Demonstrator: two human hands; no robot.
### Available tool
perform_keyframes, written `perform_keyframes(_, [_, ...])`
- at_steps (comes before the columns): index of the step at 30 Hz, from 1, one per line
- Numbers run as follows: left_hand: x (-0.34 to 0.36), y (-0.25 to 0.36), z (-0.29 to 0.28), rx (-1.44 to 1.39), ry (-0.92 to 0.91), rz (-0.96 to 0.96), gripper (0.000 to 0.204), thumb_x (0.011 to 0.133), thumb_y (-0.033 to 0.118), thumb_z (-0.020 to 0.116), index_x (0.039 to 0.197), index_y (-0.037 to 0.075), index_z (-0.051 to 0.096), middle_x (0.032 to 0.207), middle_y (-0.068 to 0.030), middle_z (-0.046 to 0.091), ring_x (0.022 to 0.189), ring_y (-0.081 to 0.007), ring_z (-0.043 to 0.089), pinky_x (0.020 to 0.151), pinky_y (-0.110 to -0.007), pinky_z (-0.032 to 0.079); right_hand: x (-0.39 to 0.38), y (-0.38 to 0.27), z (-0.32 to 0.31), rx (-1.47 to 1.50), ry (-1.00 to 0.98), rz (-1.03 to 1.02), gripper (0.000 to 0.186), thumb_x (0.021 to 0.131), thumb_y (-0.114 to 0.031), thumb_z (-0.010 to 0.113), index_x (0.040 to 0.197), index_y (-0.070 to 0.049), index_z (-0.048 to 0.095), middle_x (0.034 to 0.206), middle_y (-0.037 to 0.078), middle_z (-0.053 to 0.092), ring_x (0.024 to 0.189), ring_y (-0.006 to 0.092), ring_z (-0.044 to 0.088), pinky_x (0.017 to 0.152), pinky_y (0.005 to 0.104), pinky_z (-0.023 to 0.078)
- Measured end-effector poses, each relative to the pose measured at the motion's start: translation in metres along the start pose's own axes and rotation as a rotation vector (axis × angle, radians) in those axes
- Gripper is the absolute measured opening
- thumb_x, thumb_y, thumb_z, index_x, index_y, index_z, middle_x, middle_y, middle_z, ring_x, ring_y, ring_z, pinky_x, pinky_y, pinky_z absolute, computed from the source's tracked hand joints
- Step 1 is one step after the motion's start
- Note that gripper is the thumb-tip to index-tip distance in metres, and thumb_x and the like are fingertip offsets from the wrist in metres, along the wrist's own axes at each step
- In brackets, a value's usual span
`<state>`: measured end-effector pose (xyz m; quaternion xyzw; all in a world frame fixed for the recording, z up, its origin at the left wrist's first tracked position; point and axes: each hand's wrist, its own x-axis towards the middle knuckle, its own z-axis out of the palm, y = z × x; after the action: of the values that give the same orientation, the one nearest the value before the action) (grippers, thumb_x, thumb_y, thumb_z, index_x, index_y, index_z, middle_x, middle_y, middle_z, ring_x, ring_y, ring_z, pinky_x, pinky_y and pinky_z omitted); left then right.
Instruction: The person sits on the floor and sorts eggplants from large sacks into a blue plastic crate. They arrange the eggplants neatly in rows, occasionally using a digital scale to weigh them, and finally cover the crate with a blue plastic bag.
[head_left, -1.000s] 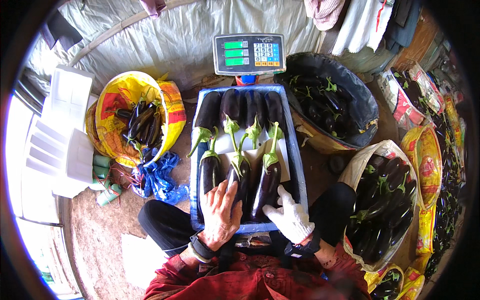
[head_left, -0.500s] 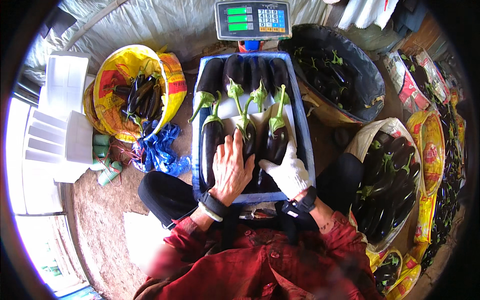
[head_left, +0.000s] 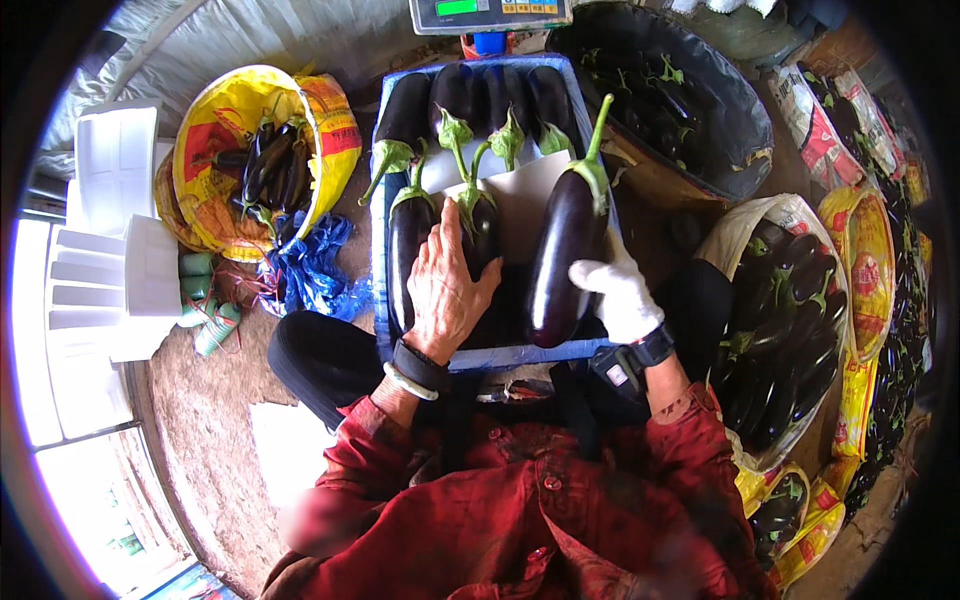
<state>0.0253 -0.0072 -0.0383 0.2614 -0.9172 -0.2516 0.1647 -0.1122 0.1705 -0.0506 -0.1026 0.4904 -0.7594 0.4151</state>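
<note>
My right hand (head_left: 622,300), in a white glove, holds a glossy dark purple eggplant (head_left: 560,250), its thumb across the side. That eggplant tilts above the front right of a blue-rimmed crate (head_left: 510,356), its green stem pointing away from me. Bare, with its fingers stretched out, my left hand (head_left: 445,285) lies over a middle eggplant (head_left: 486,228) in the crate and partly hides it. Left of that hand is another eggplant (head_left: 408,235). Several more eggplants (head_left: 455,92) form the far row, stems toward me. White paper (head_left: 522,200) shows between the rows.
A scale display (head_left: 490,14) stands beyond the crate. At left are a yellow sack of eggplants (head_left: 335,120), blue plastic (head_left: 310,255), green twine spools (head_left: 215,328) and white foam boxes (head_left: 125,170). A black-lined basket (head_left: 735,150) and a white sack (head_left: 715,240) hold eggplants at right.
My right hand has lifted the right-hand eggplant from its place in the front row and tilted it. My left hand stays on the middle eggplant. The whole view has shifted slightly.
</note>
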Motion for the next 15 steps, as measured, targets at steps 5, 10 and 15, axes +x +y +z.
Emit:
perform_keyframes(5, [0.001, 0.001, -0.001, 0.032, -0.030, -0.023, 0.088, 0.079, 0.024, 0.075, 0.148, -0.003, 0.027, 0.131, -0.0288, 0.053, 0.119, -0.0412, 0.055, 0.102, -0.044, 0.044, -0.011, -0.017, -0.016, 0.303, -0.069, 0.140, 0.058, 0.093, -0.024, 0.066, 0.143, -0.008, 0.041, 0.124, 0.009, 0.060, 0.111, 0.0236, 0.060, 0.097, 0.0403, 0.050])
perform_keyframes(10, [-0.005, -0.001, 0.001, 0.072, 0.013, 0.021, 0.086, 0.082, 0.025, 0.074, 0.148, -0.003, 0.027, 0.135, -0.0293, 0.049, 0.123, -0.0428, 0.051, 0.104, -0.045, 0.042, -0.020, -0.023, -0.030, 0.281, 0.009, 0.048, 0.057, 0.089, -0.017, 0.064, 0.141, -0.007, 0.043, 0.123, 0.011, 0.060, 0.110, 0.0240, 0.061, 0.098, 0.0390, 0.049])
perform_keyframes(15, [-0.014, -0.003, -0.007, 0.091, 0.024, 0.001, 0.079, 0.082, 0.026, 0.075, 0.144, -0.003, 0.035, 0.139, -0.0266, 0.046, 0.124, -0.0408, 0.047, 0.106, -0.045, 0.038, -0.034, -0.034, -0.041, 0.428, 0.064, 0.099, 0.056, 0.091, -0.019, 0.060, 0.142, -0.007, 0.042, 0.124, 0.014, 0.061, 0.110, 0.0281, 0.063, 0.096, 0.0437, 0.052])
